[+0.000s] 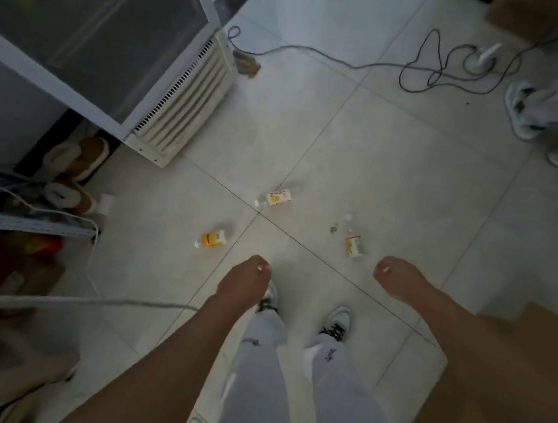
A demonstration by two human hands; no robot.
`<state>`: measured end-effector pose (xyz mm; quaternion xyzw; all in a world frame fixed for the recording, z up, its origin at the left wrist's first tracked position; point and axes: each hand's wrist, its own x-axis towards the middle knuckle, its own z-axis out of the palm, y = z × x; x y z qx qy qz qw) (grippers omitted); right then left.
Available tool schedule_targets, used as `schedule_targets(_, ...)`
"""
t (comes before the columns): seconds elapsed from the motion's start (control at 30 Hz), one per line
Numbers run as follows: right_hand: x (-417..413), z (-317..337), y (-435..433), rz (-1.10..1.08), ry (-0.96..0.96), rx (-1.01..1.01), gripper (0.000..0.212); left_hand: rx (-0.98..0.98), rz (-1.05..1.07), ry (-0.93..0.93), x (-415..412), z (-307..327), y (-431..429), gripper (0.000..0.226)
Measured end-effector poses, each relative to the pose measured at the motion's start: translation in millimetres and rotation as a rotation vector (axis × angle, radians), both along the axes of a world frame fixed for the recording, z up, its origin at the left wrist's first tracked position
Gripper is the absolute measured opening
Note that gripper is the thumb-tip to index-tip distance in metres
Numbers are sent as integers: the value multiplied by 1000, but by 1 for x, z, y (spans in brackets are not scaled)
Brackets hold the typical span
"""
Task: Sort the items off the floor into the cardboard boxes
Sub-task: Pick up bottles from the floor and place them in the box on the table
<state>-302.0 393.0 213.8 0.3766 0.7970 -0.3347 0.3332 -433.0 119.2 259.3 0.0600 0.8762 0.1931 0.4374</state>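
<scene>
Three small bottles lie on the grey tiled floor ahead of my feet: an orange-labelled bottle [213, 239] at the left, a white and yellow bottle [277, 197] further off in the middle, and a yellow-labelled bottle [354, 245] at the right. Small scraps [341, 223] lie near the right one. My left hand [244, 281] hangs over the floor with fingers curled, holding nothing I can see. My right hand [397, 280] is likewise curled and hangs just below the right bottle. A cardboard box [507, 383] stands at my right; another cardboard box [529, 13] sits at the far top right.
A white cabinet with a vented unit [186, 98] fills the upper left. Slippers [75, 169] and shelving clutter lie at the left. Cables [423, 68] snake across the far floor. Another person's legs and shoes [536, 111] stand at the right. A cord [72, 300] crosses at the lower left.
</scene>
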Motion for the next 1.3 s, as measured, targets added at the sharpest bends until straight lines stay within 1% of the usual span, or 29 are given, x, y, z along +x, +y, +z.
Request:
schedule_targets(0.07, -11, -38, 10, -43, -5, 22, 27, 1, -46, 9, -17, -40, 24, 27)
schedule_targets(0.17, -29, -100, 22, -129, 27, 64, 32, 44, -97, 36, -42, -110, 61, 25)
schedule_targets(0.3, -47, -202, 29, -123, 82, 68, 38, 119, -193, -39, -56, -223, 95, 21)
schedule_targets(0.4, -52, -282, 34, -160, 36, 75, 44, 112, -269, -79, -54, -305, 107, 21)
schedule_targets(0.53, -55, -381, 43, -214, -35, 138, 51, 52, -372, -117, -47, -406, 122, 22)
schedule_targets(0.6, -57, -425, 48, -236, -49, 177, 57, 37, -413, -110, -43, -448, 132, 23)
schedule_targets(0.67, -61, -465, 52, -254, -39, 213, 67, 33, -427, -101, -39, -486, 140, 23)
schedule_targets(0.77, -71, -512, 54, -261, -12, 231, 83, 12, -448, -92, -31, -526, 146, 21)
schedule_targets(0.9, -77, -549, 50, -217, -45, 245, 94, -6, -466, -80, -25, -546, 139, 22)
schedule_targets(0.97, -73, -556, 48, -249, -48, 223, 89, -19, -466, -76, -21, -541, 133, 22)
schedule_targets(1.03, -69, -553, 49, -308, -37, 151, 79, -20, -477, -86, -20, -531, 133, 22)
schedule_targets(1.07, -65, -548, 48, -343, -25, 112, 77, -14, -480, -82, -21, -526, 134, 22)
schedule_targets(1.17, -49, -508, 42, -506, 71, 33, 75, 8, -468, -65, -24, -492, 145, 23)
schedule_targets(1.23, -33, -458, 37, -615, 154, 23, 73, 35, -451, -45, -24, -448, 156, 24)
schedule_targets(1.3, -16, -395, 32, -706, 220, 12, 73, 47, -465, -34, -18, -388, 166, 26)
